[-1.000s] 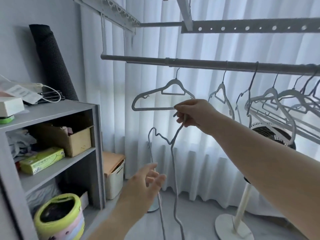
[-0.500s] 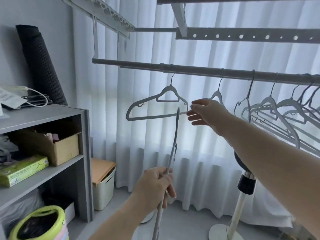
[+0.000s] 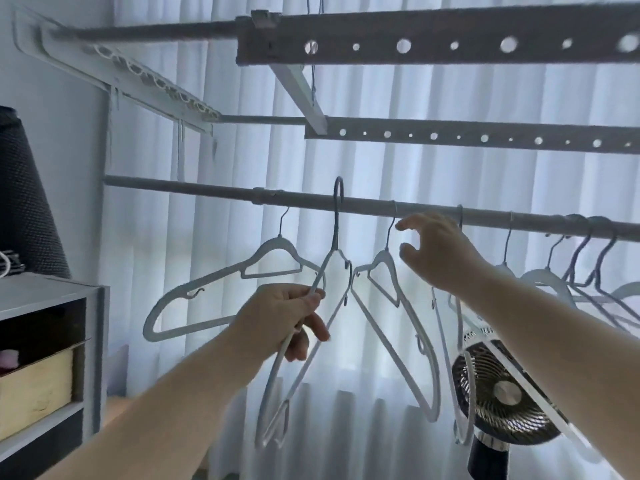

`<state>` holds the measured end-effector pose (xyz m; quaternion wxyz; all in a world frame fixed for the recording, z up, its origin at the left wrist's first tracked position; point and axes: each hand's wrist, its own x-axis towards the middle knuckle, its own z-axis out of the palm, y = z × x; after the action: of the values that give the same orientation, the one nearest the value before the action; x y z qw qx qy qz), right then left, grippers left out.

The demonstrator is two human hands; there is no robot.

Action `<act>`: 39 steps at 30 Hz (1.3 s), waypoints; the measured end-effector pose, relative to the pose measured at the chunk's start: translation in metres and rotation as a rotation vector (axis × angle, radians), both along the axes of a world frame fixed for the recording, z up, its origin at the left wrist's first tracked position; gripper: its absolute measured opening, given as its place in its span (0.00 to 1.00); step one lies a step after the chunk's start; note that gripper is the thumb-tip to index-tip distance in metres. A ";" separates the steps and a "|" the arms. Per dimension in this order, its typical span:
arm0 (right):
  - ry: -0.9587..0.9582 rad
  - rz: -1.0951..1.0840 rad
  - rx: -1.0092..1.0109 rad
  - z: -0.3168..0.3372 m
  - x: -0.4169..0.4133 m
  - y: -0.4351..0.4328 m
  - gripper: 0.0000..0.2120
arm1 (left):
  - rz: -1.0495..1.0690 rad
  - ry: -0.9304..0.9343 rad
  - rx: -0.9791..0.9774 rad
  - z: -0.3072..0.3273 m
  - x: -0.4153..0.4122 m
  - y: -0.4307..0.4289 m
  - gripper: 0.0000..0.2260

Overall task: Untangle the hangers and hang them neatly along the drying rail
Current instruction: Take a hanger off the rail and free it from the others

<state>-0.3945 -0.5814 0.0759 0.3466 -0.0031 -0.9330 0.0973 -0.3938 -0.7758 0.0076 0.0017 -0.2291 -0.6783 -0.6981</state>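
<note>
Grey slim plastic hanger [image 3: 335, 233] goes up to the rail!
Left hand [image 3: 280, 313], clenched round its shoulder, has lifted it; the hook now crests the grey metal drying rail [image 3: 207, 188] between two hung pale hangers [image 3: 273, 244], right hand [image 3: 438, 252] spread, empty.

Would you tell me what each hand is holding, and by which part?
The left hand grips a grey hanger by one sloping arm, below the neck; the right hand holds nothing.

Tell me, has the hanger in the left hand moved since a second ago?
Yes, upward. The held hanger, gripped by the left hand, hung well below the drying rail; now its hook reaches the rail.
</note>
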 end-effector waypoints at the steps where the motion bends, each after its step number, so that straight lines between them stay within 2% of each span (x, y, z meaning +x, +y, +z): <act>1: -0.001 -0.009 0.023 0.003 -0.003 0.005 0.19 | 0.003 0.012 0.000 0.006 -0.006 0.005 0.07; 5: -0.010 0.000 0.088 0.008 -0.016 0.022 0.20 | 0.038 0.049 -0.028 0.020 -0.028 0.028 0.07; 9: -0.007 0.012 0.142 0.008 -0.024 0.032 0.21 | 0.045 0.005 -0.078 0.012 -0.039 0.047 0.06; 17: 0.029 0.066 0.195 0.021 -0.043 0.025 0.23 | 0.116 0.011 -0.234 0.002 -0.045 0.048 0.08; 19: 0.030 0.066 0.219 0.023 -0.048 0.020 0.24 | 0.206 0.120 -0.322 0.002 -0.046 0.039 0.08; 21: 0.038 0.062 0.236 0.025 -0.052 0.014 0.24 | 0.386 0.309 -0.407 0.001 -0.049 0.027 0.05; 24: 0.035 0.046 0.260 0.029 -0.059 0.002 0.24 | 0.767 0.627 -0.360 -0.003 -0.053 0.002 0.09; 26: 0.038 0.041 0.280 0.033 -0.067 -0.009 0.24 | 0.928 0.874 -0.438 -0.002 -0.059 -0.018 0.13; 27: 0.042 0.041 0.289 0.035 -0.072 -0.016 0.24 | 0.974 0.940 -0.515 -0.001 -0.062 -0.027 0.14; 28: 0.042 0.038 0.294 0.036 -0.077 -0.024 0.24 | 0.998 0.922 -0.598 0.000 -0.066 -0.034 0.14; 31: 0.015 -0.012 0.312 0.035 -0.094 -0.044 0.23 | 0.903 0.582 -0.798 0.002 -0.071 -0.051 0.17; 34: -0.016 -0.086 0.317 0.031 -0.108 -0.053 0.21 | 0.775 0.419 -0.943 -0.009 -0.085 -0.067 0.18; 37: -0.018 -0.120 0.283 0.031 -0.110 -0.050 0.20 | 0.629 0.319 -0.858 -0.015 -0.093 -0.078 0.08; 39: -0.019 -0.144 0.267 0.030 -0.109 -0.046 0.19 | 0.592 0.315 -0.812 -0.017 -0.098 -0.081 0.10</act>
<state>-0.5034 -0.6271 0.1061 0.3413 -0.0248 -0.9382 -0.0527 -0.4915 -0.8572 -0.0095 0.2118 -0.1122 -0.9214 -0.3060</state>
